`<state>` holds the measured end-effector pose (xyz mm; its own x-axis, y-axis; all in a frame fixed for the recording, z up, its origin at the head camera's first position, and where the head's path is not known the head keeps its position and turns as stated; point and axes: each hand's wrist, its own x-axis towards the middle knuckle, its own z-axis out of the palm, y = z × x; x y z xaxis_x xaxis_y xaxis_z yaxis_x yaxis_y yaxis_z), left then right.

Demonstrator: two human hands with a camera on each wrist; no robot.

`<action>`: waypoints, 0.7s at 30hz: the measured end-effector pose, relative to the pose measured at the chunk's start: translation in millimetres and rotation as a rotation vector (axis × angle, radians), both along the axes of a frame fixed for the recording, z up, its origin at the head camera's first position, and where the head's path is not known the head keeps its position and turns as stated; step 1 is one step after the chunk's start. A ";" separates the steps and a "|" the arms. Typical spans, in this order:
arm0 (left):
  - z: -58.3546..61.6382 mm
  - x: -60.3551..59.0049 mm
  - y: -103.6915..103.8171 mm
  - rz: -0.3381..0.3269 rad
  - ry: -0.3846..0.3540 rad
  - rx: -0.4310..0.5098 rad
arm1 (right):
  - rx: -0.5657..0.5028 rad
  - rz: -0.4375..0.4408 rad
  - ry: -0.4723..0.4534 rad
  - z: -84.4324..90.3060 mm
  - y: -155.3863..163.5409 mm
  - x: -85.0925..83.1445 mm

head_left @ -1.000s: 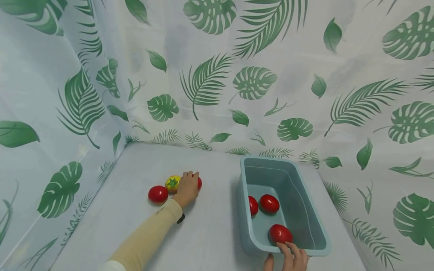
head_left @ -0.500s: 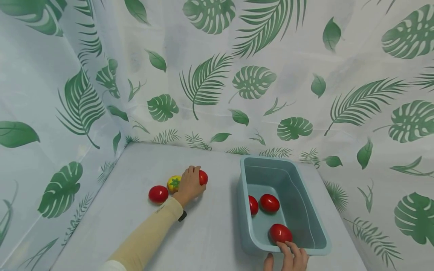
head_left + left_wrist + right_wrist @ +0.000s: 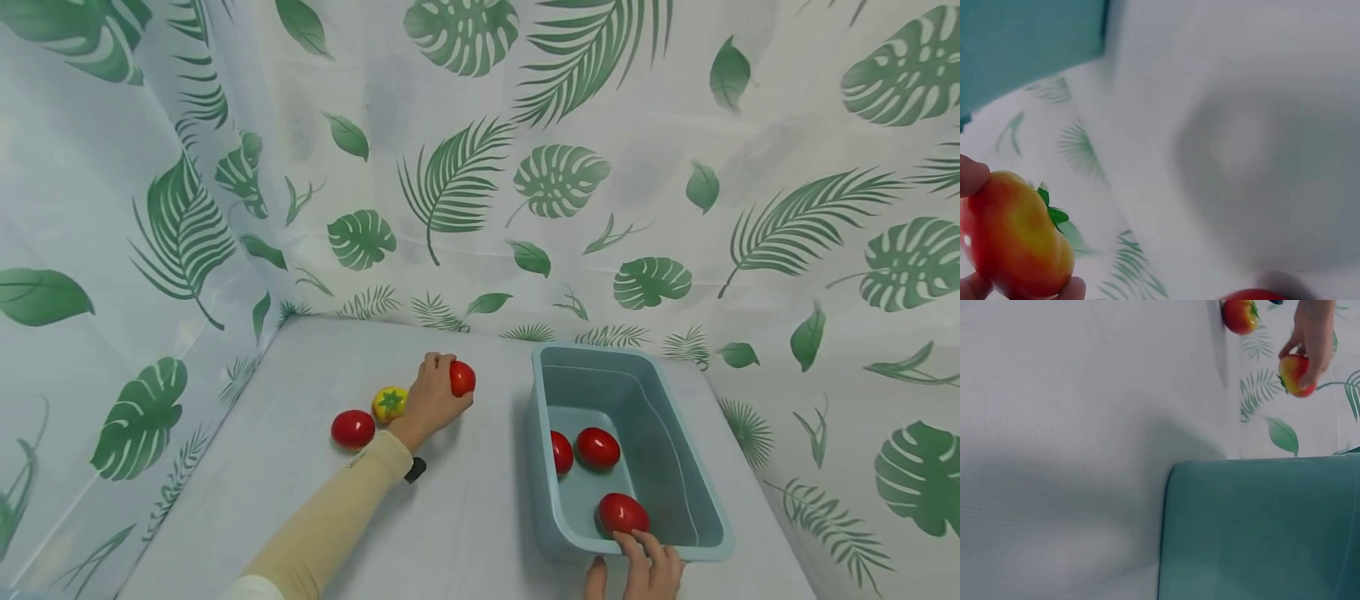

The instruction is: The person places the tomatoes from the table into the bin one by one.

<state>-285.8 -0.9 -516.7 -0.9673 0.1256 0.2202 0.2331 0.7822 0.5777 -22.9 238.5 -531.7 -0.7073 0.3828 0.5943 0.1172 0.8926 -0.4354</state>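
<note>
My left hand (image 3: 432, 402) grips a tomato (image 3: 462, 379) above the table, its arm stretched toward the back. In the left wrist view the tomato (image 3: 1019, 240) shows red and yellow skin and a green leafy top, with fingertips on both sides. Behind that hand lie a red tomato (image 3: 352, 429) and one with its yellow, green-leaved end (image 3: 390, 404) facing up. On the right stands a blue-green plastic bin (image 3: 542, 467). My right hand (image 3: 647, 571) holds its near rim, fingers over the edge and thumb outside. The right wrist view shows the bin's outer wall (image 3: 1260, 531), not that hand.
Inside the bin lie three red tomatoes, one (image 3: 622, 514) near the right fingertips, one (image 3: 597, 448) farther back and one (image 3: 561, 452) partly hidden by the left wall. A white cloth (image 3: 465, 517) covers the table. Leaf-printed sheeting (image 3: 480, 167) hangs behind and at the left.
My left hand has lifted the tomato off the table and carried it rightward and a little back, away from the two lying tomatoes. The right hand stays at the bin's rim.
</note>
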 end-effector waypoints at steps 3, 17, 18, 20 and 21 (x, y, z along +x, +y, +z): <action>9.3 3.2 4.7 -0.018 0.021 0.040 | 0.002 -0.004 -0.003 0.5 0.0 -0.1; 46.5 24.7 34.6 -0.092 0.036 0.162 | 0.011 -0.008 0.008 -1.1 -0.3 0.5; 49.3 25.8 36.8 -0.100 0.043 0.163 | 0.014 -0.010 0.006 -1.3 -0.4 0.7; 55.4 28.1 41.3 -0.121 0.054 0.168 | 0.010 -0.003 0.016 -1.3 -0.2 0.7; 58.1 29.2 43.5 -0.133 0.060 0.173 | 0.008 -0.001 0.020 -1.5 0.0 0.5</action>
<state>-256.6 42.6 -458.6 -0.9291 0.2067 0.3066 0.3660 0.6330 0.6822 -22.3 238.5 -533.1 -0.6950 0.3789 0.6111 0.1096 0.8958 -0.4308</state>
